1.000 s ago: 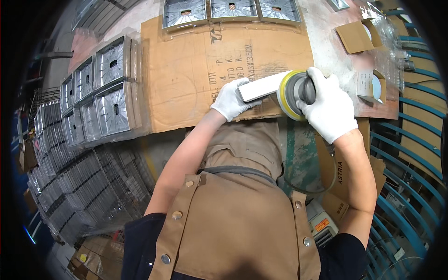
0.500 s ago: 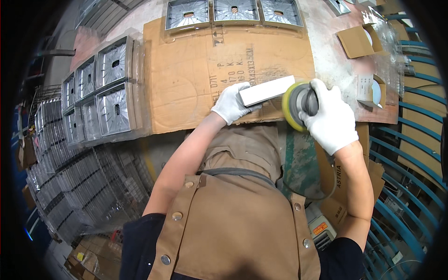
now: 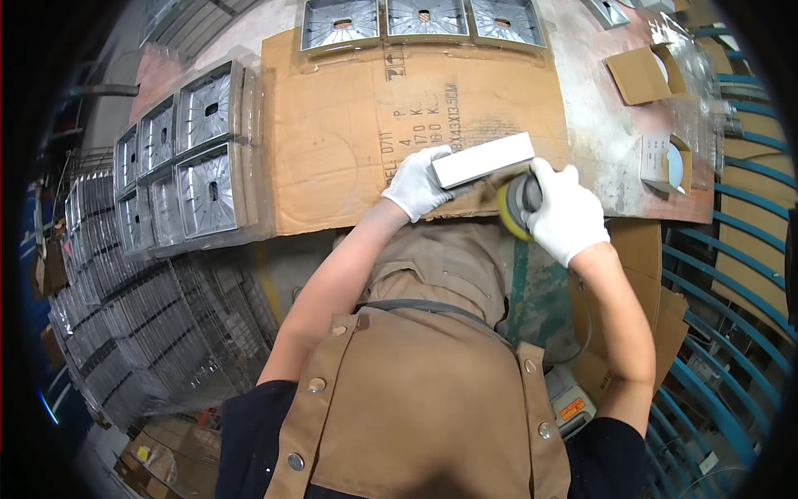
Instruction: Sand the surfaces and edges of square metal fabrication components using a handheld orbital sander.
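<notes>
My left hand point(image 3: 420, 183), in a white glove, is closed on the left end of a rectangular block-shaped piece point(image 3: 484, 160). The piece has a bright white long side and is held tilted, its right end higher, over the near edge of the cardboard. My right hand point(image 3: 570, 212), gloved too, grips the dark round body of a handheld disc sander point(image 3: 522, 196). Its yellow-rimmed pad point(image 3: 505, 213) is turned toward the piece's near underside. Whether pad and piece touch is hard to see. A cord point(image 3: 588, 328) hangs below my right hand.
Cardboard point(image 3: 332, 158) covers the table's middle. Square metal housings in clear plastic trays stand at left point(image 3: 208, 187) and far edge point(image 3: 424, 21). At right are two small open boxes point(image 3: 636, 79) with discs and blue rails point(image 3: 740, 229). Stacked trays point(image 3: 141, 333) fill the lower left.
My right hand has brought the sander left and slightly down, closer to the near side of the piece. My left hand keeps its hold, with the piece almost in the same place.
</notes>
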Motion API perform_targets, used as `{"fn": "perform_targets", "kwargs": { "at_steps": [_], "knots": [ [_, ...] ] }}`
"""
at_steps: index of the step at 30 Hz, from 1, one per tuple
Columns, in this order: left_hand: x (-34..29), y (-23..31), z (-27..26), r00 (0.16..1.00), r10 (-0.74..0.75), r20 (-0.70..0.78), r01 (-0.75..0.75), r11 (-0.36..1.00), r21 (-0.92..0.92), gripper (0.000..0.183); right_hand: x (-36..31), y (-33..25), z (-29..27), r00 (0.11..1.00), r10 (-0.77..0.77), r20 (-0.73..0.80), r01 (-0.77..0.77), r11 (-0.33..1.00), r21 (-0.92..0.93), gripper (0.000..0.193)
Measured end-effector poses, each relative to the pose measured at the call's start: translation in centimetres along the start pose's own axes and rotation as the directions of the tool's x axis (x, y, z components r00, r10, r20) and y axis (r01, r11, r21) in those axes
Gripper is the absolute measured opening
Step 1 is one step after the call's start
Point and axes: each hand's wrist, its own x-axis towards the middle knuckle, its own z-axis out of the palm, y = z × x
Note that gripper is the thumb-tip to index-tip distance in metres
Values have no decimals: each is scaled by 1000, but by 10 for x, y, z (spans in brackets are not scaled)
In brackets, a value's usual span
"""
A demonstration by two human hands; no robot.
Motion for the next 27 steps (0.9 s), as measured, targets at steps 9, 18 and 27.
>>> {"fn": "perform_targets", "kwargs": {
  "at_steps": [9,18,27],
  "knots": [
    [-6,8,-4,999,-25,-39,14,961,-276,45,-35,21,-23,951,102,-292,-75,992,103,67],
    [-9,6,0,998,56,-25,-50,982,183,38,9,-21,-33,918,-154,-364,194,978,75,61],
    [7,-14,0,866,487,-115,-425,838,343,50,5,-92,-31,898,-367,-242,369,929,-37,53]
  ]
}}
